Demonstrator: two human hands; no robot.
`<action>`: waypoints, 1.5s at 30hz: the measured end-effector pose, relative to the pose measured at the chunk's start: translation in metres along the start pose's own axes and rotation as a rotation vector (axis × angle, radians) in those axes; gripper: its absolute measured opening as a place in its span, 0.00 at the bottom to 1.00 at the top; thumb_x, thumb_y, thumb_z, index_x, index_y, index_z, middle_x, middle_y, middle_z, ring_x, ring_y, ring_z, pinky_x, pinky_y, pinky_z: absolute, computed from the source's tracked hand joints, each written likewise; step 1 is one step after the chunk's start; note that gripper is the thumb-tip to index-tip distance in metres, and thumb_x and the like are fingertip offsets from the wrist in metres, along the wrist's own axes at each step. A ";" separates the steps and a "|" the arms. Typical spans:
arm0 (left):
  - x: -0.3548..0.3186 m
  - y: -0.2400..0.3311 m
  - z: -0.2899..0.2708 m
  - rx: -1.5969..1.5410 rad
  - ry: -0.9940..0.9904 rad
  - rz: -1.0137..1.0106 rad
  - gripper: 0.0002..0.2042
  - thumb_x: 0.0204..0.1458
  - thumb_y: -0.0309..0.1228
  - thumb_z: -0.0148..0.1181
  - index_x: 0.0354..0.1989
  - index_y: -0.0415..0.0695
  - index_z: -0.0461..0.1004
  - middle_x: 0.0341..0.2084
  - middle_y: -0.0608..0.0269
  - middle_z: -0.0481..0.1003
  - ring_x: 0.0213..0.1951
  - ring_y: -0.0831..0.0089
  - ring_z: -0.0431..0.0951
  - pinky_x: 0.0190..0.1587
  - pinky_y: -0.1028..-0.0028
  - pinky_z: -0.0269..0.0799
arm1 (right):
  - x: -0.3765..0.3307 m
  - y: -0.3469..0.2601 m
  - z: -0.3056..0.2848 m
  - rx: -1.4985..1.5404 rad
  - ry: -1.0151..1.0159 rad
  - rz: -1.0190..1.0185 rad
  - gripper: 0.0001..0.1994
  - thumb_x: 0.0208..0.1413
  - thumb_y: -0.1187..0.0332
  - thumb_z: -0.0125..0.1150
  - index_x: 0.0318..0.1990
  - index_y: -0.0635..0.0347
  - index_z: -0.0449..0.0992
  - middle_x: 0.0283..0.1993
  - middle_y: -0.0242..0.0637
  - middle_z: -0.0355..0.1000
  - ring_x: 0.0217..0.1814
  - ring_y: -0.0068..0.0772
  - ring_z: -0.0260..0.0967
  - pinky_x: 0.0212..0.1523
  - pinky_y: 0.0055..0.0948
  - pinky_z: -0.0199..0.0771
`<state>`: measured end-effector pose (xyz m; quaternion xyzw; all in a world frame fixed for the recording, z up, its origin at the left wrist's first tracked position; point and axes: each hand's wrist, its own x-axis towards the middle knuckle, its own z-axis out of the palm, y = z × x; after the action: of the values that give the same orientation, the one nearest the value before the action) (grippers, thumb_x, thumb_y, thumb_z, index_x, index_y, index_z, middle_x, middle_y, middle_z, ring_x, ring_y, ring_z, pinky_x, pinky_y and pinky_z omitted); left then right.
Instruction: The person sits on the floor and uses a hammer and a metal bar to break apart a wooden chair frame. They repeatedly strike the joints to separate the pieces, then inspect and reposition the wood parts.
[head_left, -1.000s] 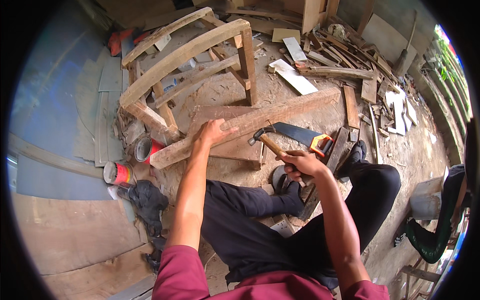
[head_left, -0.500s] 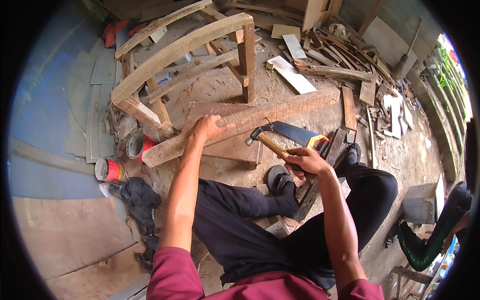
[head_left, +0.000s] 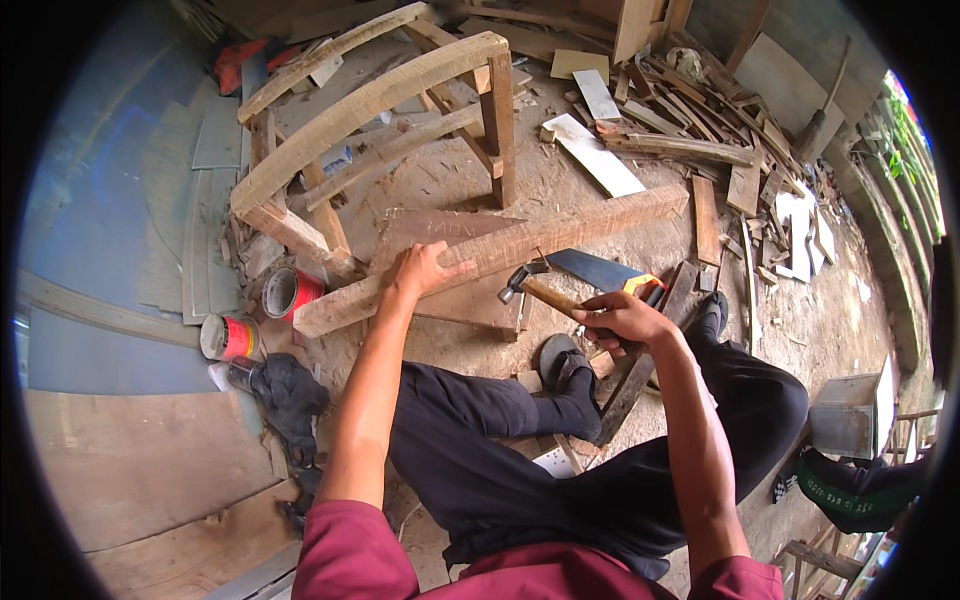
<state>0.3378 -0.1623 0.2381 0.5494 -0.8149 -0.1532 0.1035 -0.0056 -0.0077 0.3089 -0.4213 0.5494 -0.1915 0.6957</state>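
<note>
I see my left hand [head_left: 420, 272] pressed flat, fingers spread, on a long wooden beam [head_left: 500, 255] near the middle of the frame. The beam lies on a flat board [head_left: 440, 235] on the dirt floor; its long axis runs from the lower left, by a red can [head_left: 290, 292], up to the right toward a white plank [head_left: 600, 160]. My right hand [head_left: 615, 320], right of centre, is clenched round the wooden handle of a hammer [head_left: 540, 288]. The hammer's handle slants from my fist up and to the left, and its metal head points toward the beam's near edge, just beside my left fingertips, though I cannot tell if it touches the wood. A handsaw [head_left: 600, 272] lies just behind the hammer, its blade pointing upper left. A curved wooden chair frame [head_left: 370, 110] stands in the upper left.
</note>
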 end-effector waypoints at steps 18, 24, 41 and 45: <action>-0.008 0.001 0.004 -0.068 0.043 0.058 0.37 0.39 0.64 0.70 0.42 0.37 0.79 0.34 0.38 0.80 0.41 0.44 0.81 0.43 0.55 0.77 | -0.019 -0.002 0.060 -0.064 0.256 0.004 0.17 0.64 0.60 0.59 0.31 0.69 0.75 0.19 0.32 0.68 0.16 0.21 0.64 0.16 0.27 0.64; -0.041 -0.054 -0.020 -0.031 0.048 0.064 0.39 0.40 0.64 0.69 0.44 0.36 0.76 0.36 0.37 0.79 0.42 0.42 0.81 0.44 0.54 0.77 | -0.021 -0.004 0.063 0.081 0.295 -0.012 0.14 0.64 0.63 0.60 0.35 0.68 0.75 0.24 0.30 0.69 0.17 0.16 0.62 0.15 0.24 0.63; -0.109 -0.055 -0.023 0.144 0.002 -0.202 0.42 0.41 0.72 0.60 0.39 0.36 0.75 0.33 0.37 0.80 0.40 0.42 0.81 0.44 0.50 0.76 | 0.012 -0.004 0.084 0.019 0.452 -0.034 0.12 0.65 0.64 0.58 0.41 0.67 0.74 0.27 0.31 0.70 0.17 0.19 0.65 0.15 0.24 0.65; -0.112 -0.053 -0.020 0.201 0.006 -0.229 0.42 0.42 0.72 0.59 0.40 0.37 0.75 0.32 0.38 0.80 0.40 0.43 0.82 0.44 0.51 0.77 | 0.013 -0.009 0.083 0.186 0.421 -0.005 0.11 0.66 0.65 0.56 0.43 0.67 0.72 0.29 0.32 0.69 0.17 0.19 0.62 0.15 0.24 0.64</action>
<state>0.4325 -0.0792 0.2376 0.6469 -0.7577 -0.0798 0.0322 0.0771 0.0089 0.3123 -0.3075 0.6614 -0.3270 0.6009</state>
